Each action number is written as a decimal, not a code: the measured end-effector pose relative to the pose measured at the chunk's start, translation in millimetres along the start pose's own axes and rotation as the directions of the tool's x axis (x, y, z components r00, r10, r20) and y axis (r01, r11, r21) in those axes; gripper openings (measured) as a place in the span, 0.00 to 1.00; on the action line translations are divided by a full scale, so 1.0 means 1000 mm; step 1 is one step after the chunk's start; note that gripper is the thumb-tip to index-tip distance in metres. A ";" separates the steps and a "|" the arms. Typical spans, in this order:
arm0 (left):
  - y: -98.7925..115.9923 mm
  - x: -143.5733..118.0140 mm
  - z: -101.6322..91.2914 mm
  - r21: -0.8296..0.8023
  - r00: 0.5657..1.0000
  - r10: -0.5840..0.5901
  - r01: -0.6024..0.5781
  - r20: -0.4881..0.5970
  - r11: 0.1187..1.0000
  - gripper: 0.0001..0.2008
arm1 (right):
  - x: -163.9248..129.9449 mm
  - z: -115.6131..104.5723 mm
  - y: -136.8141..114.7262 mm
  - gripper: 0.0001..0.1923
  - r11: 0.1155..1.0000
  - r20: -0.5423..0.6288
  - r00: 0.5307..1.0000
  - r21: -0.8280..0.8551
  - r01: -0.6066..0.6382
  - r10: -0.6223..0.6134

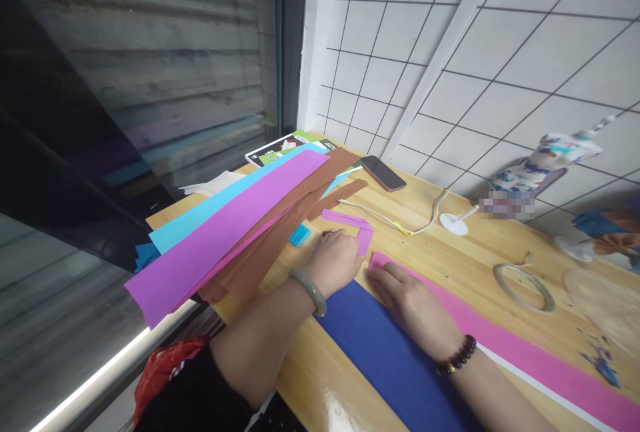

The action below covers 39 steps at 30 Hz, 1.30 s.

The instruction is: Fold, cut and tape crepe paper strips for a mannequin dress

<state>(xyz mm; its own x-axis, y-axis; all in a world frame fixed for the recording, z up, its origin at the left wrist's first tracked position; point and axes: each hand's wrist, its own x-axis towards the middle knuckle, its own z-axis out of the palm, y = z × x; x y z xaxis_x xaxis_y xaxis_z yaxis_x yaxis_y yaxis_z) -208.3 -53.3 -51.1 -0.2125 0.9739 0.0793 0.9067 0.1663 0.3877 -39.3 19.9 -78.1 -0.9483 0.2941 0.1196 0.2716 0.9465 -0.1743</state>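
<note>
My left hand (334, 257), with a jade-coloured bangle at the wrist, has its fingers curled down at the far end of a dark blue crepe paper strip (385, 345). Whatever its fingertips may hold is hidden. A narrow folded purple paper strip (367, 237) lies just beyond it. My right hand (407, 295), wearing a dark bead bracelet, rests with fingers stretched out along the blue strip and the end of a long pink paper strip (480, 319). Left of my left hand is a small pleated turquoise piece (300, 235).
Purple (230, 239), light blue (200, 212) and brown paper strips (260, 262) are heaped at the left, overhanging the table edge. Behind lie a phone (383, 173) and a white cord (420, 227). A tape roll (523, 287), scissors (605, 365) and a small mannequin stand (530, 165) are at the right.
</note>
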 end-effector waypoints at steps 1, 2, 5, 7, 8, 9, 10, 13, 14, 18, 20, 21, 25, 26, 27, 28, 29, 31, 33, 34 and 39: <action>0.000 0.000 0.000 0.000 1.000 -0.001 0.001 -0.001 1.000 0.11 | -0.001 0.000 0.000 0.12 1.000 -0.008 1.000 0.005 -0.004 0.004; 0.000 0.000 0.000 0.000 1.000 0.000 0.000 -0.001 1.000 0.11 | -0.002 0.000 0.000 0.13 1.000 -0.018 1.000 0.009 -0.007 0.007; -0.001 0.000 0.000 0.003 1.000 0.013 -0.013 -0.001 1.000 0.12 | -0.004 0.002 0.001 0.14 1.000 -0.039 0.999 0.005 -0.005 0.005; 0.000 0.001 0.000 0.006 1.000 0.019 -0.019 0.002 1.000 0.11 | -0.005 0.003 0.002 0.15 1.000 -0.035 0.999 -0.017 0.005 -0.005; 0.000 0.000 0.000 0.007 1.000 0.018 -0.018 0.004 1.000 0.11 | -0.005 0.003 0.002 0.16 1.000 -0.024 1.000 -0.030 0.009 -0.010; 0.000 0.000 -0.001 0.008 1.000 0.015 -0.015 0.006 1.000 0.11 | -0.005 0.003 0.002 0.16 0.999 -0.013 1.000 -0.041 0.015 -0.015; 0.000 0.000 -0.001 0.008 1.000 0.012 -0.012 0.009 1.000 0.11 | -0.005 0.002 0.002 0.16 0.999 -0.004 1.000 -0.048 0.019 -0.020; 0.001 0.000 -0.002 0.006 1.000 0.008 -0.008 0.018 1.000 0.11 | -0.006 0.001 0.001 0.15 0.998 0.002 0.999 -0.059 0.033 -0.033; 0.001 0.000 -0.002 0.004 1.000 0.008 -0.008 0.019 1.000 0.11 | -0.006 0.000 0.001 0.15 0.997 -0.002 0.999 -0.065 0.036 -0.037; 0.001 0.000 -0.002 -0.002 1.000 0.012 -0.012 0.019 1.000 0.12 | -0.007 0.000 -0.001 0.16 0.995 -0.021 0.999 -0.094 0.045 -0.048; 0.001 0.000 -0.002 -0.002 1.000 0.010 -0.010 0.025 1.000 0.12 | -0.007 0.000 -0.002 0.16 0.994 -0.031 0.998 -0.095 0.046 -0.049; 0.001 0.000 -0.003 -0.002 1.000 0.008 -0.008 0.029 1.000 0.11 | -0.006 0.000 -0.002 0.16 0.995 -0.032 0.998 -0.093 0.047 -0.050; 0.002 -0.002 -0.005 -0.006 0.999 0.004 -0.004 0.035 1.000 0.10 | -0.006 -0.001 -0.003 0.16 0.994 -0.035 0.998 -0.093 0.054 -0.058; 0.002 -0.002 -0.005 -0.008 0.999 0.004 -0.004 0.034 1.000 0.10 | -0.006 -0.001 -0.003 0.16 0.994 -0.033 0.998 -0.095 0.053 -0.056; 0.002 -0.002 -0.005 -0.009 1.000 0.005 -0.005 0.031 1.000 0.10 | -0.006 -0.001 -0.003 0.16 0.994 -0.032 0.998 -0.097 0.050 -0.054; 0.002 -0.003 -0.005 -0.010 1.000 0.009 -0.009 0.026 1.000 0.09 | -0.006 -0.001 -0.003 0.16 0.994 -0.029 0.998 -0.098 0.048 -0.051; 0.002 -0.003 -0.004 -0.012 1.000 0.013 -0.013 0.017 1.000 0.08 | -0.007 -0.001 -0.002 0.16 0.994 -0.027 0.998 -0.099 0.046 -0.049; 0.001 -0.003 -0.001 -0.017 0.999 0.030 -0.030 -0.009 0.999 0.07 | -0.007 0.000 -0.002 0.15 0.994 -0.028 0.998 -0.096 0.046 -0.049; 0.000 -0.002 0.002 -0.018 0.998 0.052 -0.052 -0.028 0.998 0.05 | -0.008 0.001 -0.001 0.15 0.995 -0.038 0.998 -0.090 0.048 -0.051; 0.000 -0.002 0.003 -0.016 0.998 0.060 -0.060 -0.033 0.998 0.05 | -0.008 0.001 -0.001 0.15 0.995 -0.042 0.998 -0.086 0.050 -0.054; 0.001 0.000 0.007 -0.042 0.998 0.058 -0.059 -0.025 0.997 0.09 | -0.007 -0.001 -0.003 0.15 0.996 -0.054 0.997 -0.068 0.050 -0.053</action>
<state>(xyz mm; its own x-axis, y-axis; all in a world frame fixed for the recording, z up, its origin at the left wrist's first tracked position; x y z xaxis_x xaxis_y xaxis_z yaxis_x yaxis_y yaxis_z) -204.6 -52.0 -56.7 -0.1687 0.9777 0.1249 0.9016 0.1018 0.4205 -32.9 14.6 -77.5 -0.9510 0.2501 0.1817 0.2349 0.9668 -0.1008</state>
